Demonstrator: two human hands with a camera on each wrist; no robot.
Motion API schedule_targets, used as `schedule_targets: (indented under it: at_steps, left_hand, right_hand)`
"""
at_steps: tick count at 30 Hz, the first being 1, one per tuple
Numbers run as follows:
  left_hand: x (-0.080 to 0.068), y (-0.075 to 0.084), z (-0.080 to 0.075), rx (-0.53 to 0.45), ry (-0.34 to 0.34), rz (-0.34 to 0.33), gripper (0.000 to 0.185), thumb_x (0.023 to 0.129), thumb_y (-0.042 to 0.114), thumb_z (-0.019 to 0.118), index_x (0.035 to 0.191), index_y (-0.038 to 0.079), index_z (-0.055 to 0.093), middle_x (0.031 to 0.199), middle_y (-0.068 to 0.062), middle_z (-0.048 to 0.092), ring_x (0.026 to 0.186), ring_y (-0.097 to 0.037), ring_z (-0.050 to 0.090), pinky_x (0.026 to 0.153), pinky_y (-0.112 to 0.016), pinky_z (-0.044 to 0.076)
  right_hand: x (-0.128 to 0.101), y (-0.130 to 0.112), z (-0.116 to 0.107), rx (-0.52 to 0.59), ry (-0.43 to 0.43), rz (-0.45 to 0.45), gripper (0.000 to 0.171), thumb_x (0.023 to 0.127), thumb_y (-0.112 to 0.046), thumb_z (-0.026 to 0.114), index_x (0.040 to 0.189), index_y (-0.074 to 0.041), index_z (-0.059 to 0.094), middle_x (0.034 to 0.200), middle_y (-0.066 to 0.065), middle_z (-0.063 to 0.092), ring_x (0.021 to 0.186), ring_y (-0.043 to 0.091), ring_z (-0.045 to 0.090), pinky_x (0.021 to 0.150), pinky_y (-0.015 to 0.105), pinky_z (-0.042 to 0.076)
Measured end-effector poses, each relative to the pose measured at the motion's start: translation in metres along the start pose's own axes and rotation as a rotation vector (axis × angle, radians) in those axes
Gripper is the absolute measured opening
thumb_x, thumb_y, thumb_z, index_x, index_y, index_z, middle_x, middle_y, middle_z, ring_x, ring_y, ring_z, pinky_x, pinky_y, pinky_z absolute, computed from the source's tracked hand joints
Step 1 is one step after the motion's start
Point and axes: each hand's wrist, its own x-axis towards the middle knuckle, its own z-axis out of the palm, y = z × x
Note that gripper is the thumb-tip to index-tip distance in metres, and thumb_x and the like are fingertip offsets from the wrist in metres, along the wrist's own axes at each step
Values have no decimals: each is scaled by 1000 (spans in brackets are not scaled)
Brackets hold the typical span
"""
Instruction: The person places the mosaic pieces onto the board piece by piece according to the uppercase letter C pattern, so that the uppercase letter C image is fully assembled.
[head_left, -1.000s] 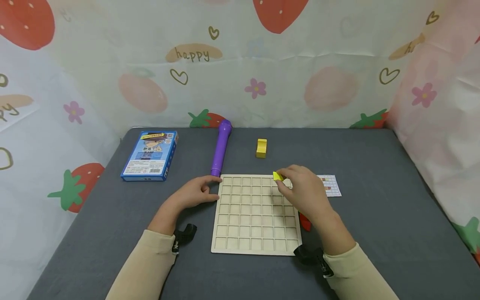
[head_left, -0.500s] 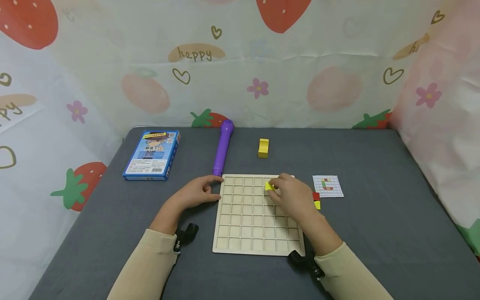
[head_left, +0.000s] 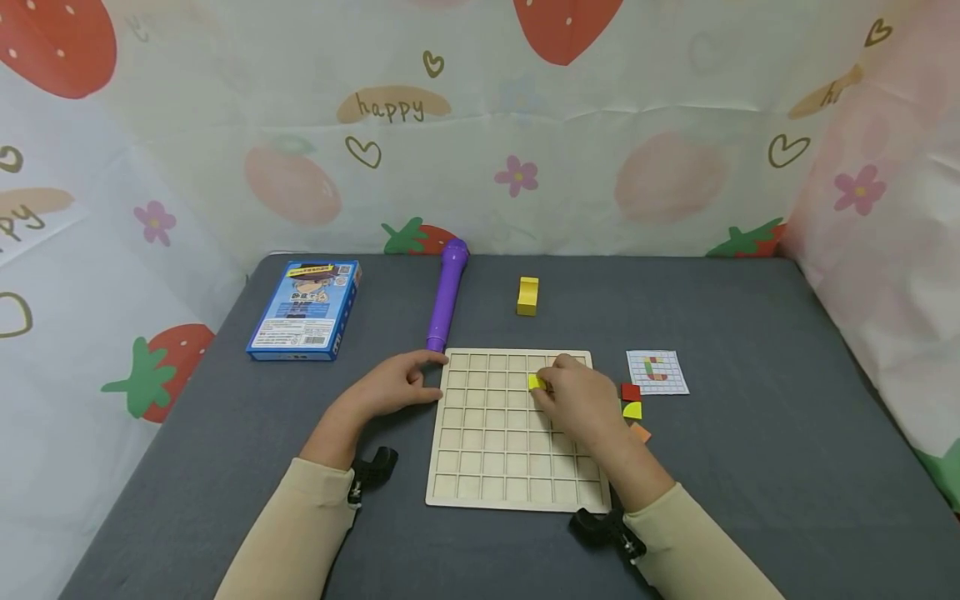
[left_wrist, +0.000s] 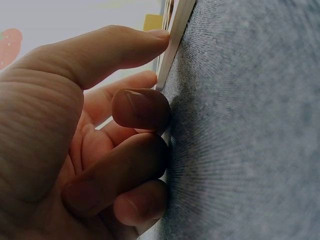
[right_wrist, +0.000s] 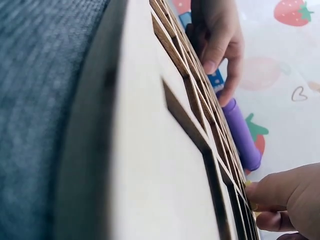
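1. Just then the yellow tile (head_left: 536, 382) sat in the second row of the wooden grid board (head_left: 487, 467), right of centre, pinched by the right hand (head_left: 579, 398).
2. Likely, a tilted tile would have jammed on the dividers.
3. Loosely curled and gripping nothing, the left hand (head_left: 392, 387) braced the board's edge; a slip might have shifted it.
4. Grey cloth (head_left: 750, 467) covered the table; strawberry-print sheets (head_left: 600, 167) walled it.

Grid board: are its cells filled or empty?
Nearly all empty. The board shows bare wooden cells; one yellow piece sits at the right hand, second row.
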Motion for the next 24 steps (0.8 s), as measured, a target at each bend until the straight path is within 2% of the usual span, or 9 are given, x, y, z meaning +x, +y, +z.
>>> schedule_targets:
  at_steps: [5, 10, 17, 20, 24]
  left_hand:
    - [0, 0, 0, -2, 2, 5, 51, 83, 28, 73, 130, 25, 54, 60, 0, 44, 50, -14, 37, 51, -29, 30]
    - [-1, 1, 0, -8, 3, 9, 51, 83, 28, 72, 131, 24, 53, 59, 0, 43, 49, -13, 36, 50, -29, 30]
    - [-2, 4, -1, -7, -7, 2, 51, 83, 28, 72, 131, 23, 53, 60, -2, 45, 51, -14, 38, 51, -30, 31]
    - [-3, 4, -1, -9, -8, -4, 51, 83, 28, 72, 131, 24, 53, 61, -2, 46, 52, -15, 39, 52, -30, 31]
    - [-3, 5, -2, -1, -4, -5, 51, 83, 30, 72, 130, 24, 53, 62, -1, 46, 53, -14, 40, 52, -30, 32]
  right_hand:
    - [0, -1, 0, 31, 26, 31, 13, 84, -26, 70, 94, -18, 74, 89, -2, 58, 63, 11, 54, 47, 27, 40]
    - [-1, -1, 0, 42, 42, 36, 9, 85, -24, 69, 89, -20, 76, 82, -3, 56, 57, 9, 49, 44, 26, 36]
    - [-2, 0, -6, 47, -2, 21, 15, 85, -24, 69, 98, -21, 76, 84, -2, 57, 59, 10, 50, 42, 25, 35]
    - [-2, 2, -13, 79, -18, 33, 17, 85, -23, 69, 101, -21, 74, 85, -3, 58, 63, 10, 51, 44, 26, 36]
    - [-2, 8, -29, 146, -20, 72, 20, 86, -23, 69, 105, -19, 73, 85, -3, 57, 61, 12, 49, 46, 27, 37]
